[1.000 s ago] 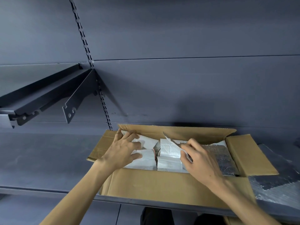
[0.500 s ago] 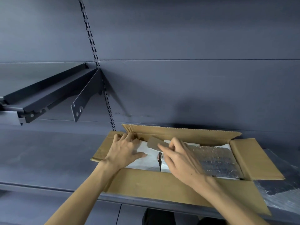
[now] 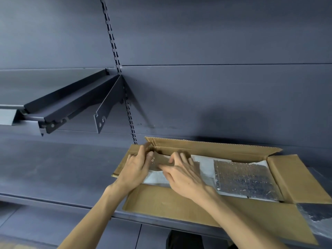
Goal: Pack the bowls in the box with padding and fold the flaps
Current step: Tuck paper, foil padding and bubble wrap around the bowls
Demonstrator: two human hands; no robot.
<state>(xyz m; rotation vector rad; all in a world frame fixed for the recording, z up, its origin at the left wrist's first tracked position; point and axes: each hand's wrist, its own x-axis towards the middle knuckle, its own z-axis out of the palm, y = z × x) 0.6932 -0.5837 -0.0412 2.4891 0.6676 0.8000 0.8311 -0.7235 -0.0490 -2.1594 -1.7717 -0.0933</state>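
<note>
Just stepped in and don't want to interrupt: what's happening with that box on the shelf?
A person is packing an open cardboard box that sits on a dark shelf. The left hand and right hand are both at the box's left end, pressing a brown cardboard piece down over white wrapped padding. A silver foil sheet covers the right side. All four flaps stand open; none is folded yet.
</note>
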